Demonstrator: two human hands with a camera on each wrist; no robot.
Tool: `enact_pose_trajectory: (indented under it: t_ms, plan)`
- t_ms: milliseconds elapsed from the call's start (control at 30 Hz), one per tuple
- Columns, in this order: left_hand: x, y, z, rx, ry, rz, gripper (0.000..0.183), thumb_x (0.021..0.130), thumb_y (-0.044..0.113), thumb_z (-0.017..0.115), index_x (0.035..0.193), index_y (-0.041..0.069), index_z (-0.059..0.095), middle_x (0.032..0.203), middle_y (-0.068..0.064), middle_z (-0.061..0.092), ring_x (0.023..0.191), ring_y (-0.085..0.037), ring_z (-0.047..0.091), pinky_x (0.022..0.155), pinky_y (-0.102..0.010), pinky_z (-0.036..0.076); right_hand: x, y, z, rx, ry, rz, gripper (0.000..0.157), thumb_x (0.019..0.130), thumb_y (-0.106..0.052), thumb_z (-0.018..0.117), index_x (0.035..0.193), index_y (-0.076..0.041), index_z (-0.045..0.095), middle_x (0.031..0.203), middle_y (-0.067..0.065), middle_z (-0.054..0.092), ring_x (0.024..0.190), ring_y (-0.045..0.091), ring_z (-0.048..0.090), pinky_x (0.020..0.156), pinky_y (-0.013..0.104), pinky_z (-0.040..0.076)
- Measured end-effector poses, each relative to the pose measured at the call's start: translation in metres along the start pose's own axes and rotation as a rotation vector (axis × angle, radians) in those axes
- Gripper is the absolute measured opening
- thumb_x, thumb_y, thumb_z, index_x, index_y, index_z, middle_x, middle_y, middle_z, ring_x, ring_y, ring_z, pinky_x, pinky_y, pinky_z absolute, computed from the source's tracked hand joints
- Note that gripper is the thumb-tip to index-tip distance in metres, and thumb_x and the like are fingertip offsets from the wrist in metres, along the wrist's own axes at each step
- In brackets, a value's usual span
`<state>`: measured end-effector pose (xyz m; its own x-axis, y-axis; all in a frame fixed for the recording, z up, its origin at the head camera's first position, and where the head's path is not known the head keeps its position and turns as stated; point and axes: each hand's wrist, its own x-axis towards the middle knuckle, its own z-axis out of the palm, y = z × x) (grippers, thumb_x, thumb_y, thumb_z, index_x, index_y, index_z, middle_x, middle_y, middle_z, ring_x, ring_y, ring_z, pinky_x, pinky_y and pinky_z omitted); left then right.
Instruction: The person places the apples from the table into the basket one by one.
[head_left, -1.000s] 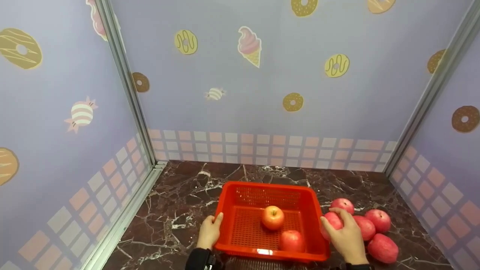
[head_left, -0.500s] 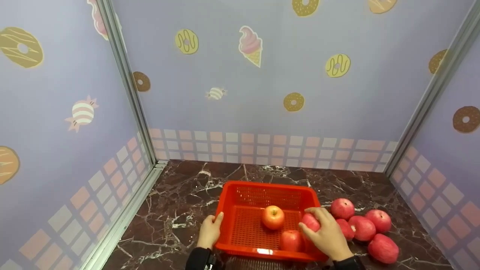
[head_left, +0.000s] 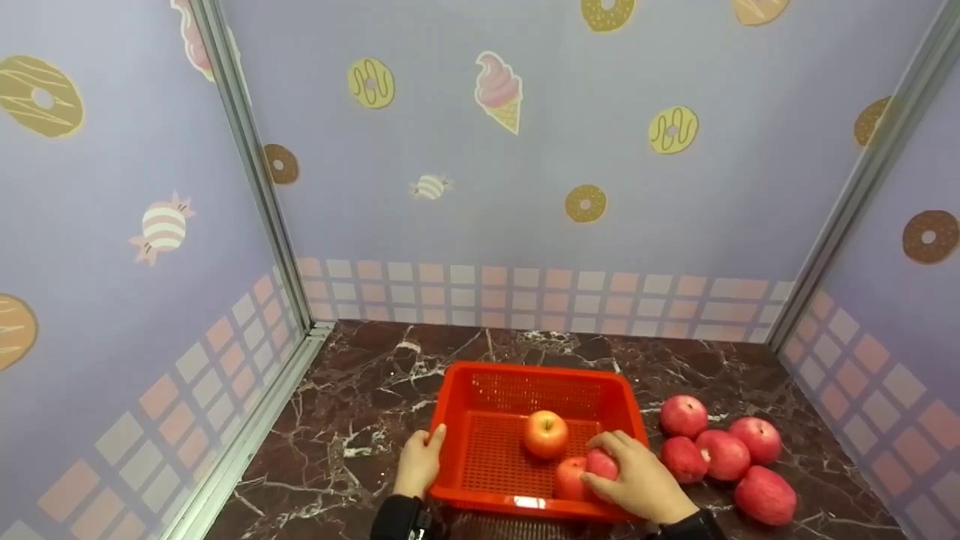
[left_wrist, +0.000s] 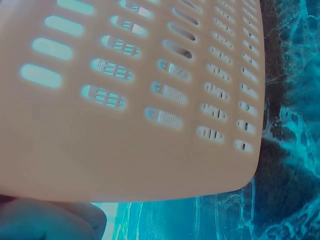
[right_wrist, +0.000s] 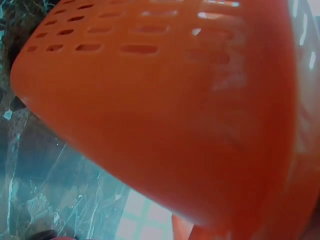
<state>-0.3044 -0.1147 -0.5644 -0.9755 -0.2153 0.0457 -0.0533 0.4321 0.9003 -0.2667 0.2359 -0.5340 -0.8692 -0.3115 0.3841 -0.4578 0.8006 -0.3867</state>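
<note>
A red plastic basket (head_left: pixel 536 369) with slotted walls stands on the marble-patterned surface. My left hand (head_left: pixel 418 461) holds its left rim, thumb at the edge; in the left wrist view some fingers (left_wrist: pixel 50 220) show beside the basket wall (left_wrist: pixel 120 160). Inside the basket's front right corner, my right hand (head_left: pixel 637 476) grips a pinkish-red apple (head_left: pixel 602 465) between thumb and fingers. That apple is right against a red apple (head_left: pixel 570 478) in the basket. A yellow-red apple (head_left: pixel 546 435) sits nearer the middle. The basket's outer wall (right_wrist: pixel 125 115) fills most of the right wrist view, which hides the right hand.
Several more red apples (head_left: pixel 724 455) lie clustered on the dark marble surface (head_left: pixel 367 375) right of the basket. Patterned panels (head_left: pixel 480 210) enclose the back and both sides, with metal posts (head_left: pixel 262 187) at the corners.
My right hand has carried the apple left from the cluster, over the right rim and down into the basket. The red apple there has shifted slightly left. My left hand stays put.
</note>
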Motion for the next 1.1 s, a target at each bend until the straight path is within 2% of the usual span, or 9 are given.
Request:
enact_pose_trajectory:
  t_ms: [367, 633, 700, 767, 900, 1100]
  plan:
    - [0.000, 0.001, -0.002, -0.003, -0.011, 0.006, 0.038, 0.107, 0.034, 0.054, 0.084, 0.004, 0.053, 0.076, -0.005, 0.052, 0.073, -0.020, 0.054, 0.068, -0.035, 0.045, 0.000, 0.006, 0.014, -0.066, -0.042, -0.033, 0.042, 0.080, -0.048, 0.085, 0.107, -0.022, 0.067, 0.099, -0.008, 0.060, 0.091, 0.017, 0.060, 0.078, 0.037, 0.051]
    - [0.000, 0.000, 0.000, 0.003, -0.015, -0.013, 0.036, 0.107, 0.033, 0.054, 0.084, 0.005, 0.052, 0.076, -0.005, 0.051, 0.072, -0.020, 0.053, 0.067, -0.034, 0.046, -0.001, 0.005, 0.017, -0.082, -0.087, -0.031, 0.038, 0.085, -0.049, 0.080, 0.107, -0.021, 0.069, 0.102, -0.005, 0.065, 0.089, 0.019, 0.056, 0.071, 0.037, 0.045]
    - [0.000, -0.001, 0.000, 0.009, -0.010, -0.009, 0.037, 0.107, 0.033, 0.054, 0.084, 0.005, 0.052, 0.076, -0.005, 0.051, 0.072, -0.020, 0.053, 0.067, -0.034, 0.046, -0.001, 0.004, 0.018, -0.080, -0.098, -0.034, 0.039, 0.086, -0.049, 0.078, 0.110, -0.020, 0.070, 0.108, -0.002, 0.068, 0.095, 0.023, 0.059, 0.076, 0.042, 0.048]
    - [-0.001, -0.001, 0.000, 0.009, -0.008, -0.006, 0.037, 0.107, 0.033, 0.055, 0.083, 0.005, 0.052, 0.076, -0.005, 0.051, 0.072, -0.021, 0.053, 0.067, -0.035, 0.046, 0.000, 0.003, 0.017, -0.082, -0.126, -0.033, 0.045, 0.089, -0.052, 0.075, 0.116, -0.017, 0.071, 0.119, 0.005, 0.070, 0.109, 0.032, 0.061, 0.085, 0.052, 0.050]
    - [-0.001, 0.001, -0.001, -0.003, -0.010, -0.001, 0.037, 0.107, 0.034, 0.055, 0.084, 0.004, 0.053, 0.076, -0.006, 0.052, 0.073, -0.021, 0.054, 0.068, -0.036, 0.046, 0.001, 0.001, 0.015, -0.076, -0.215, 0.002, 0.058, 0.094, -0.059, 0.064, 0.130, -0.014, 0.069, 0.141, 0.018, 0.061, 0.135, 0.048, 0.049, 0.105, 0.071, 0.038]
    - [-0.001, 0.001, 0.000, 0.000, -0.003, 0.007, 0.037, 0.107, 0.033, 0.055, 0.084, 0.004, 0.053, 0.076, -0.005, 0.050, 0.072, -0.020, 0.052, 0.068, -0.035, 0.045, 0.002, 0.000, 0.016, -0.062, -0.281, 0.059, 0.063, 0.096, -0.062, 0.058, 0.138, -0.014, 0.065, 0.154, 0.021, 0.050, 0.147, 0.050, 0.036, 0.112, 0.074, 0.027]
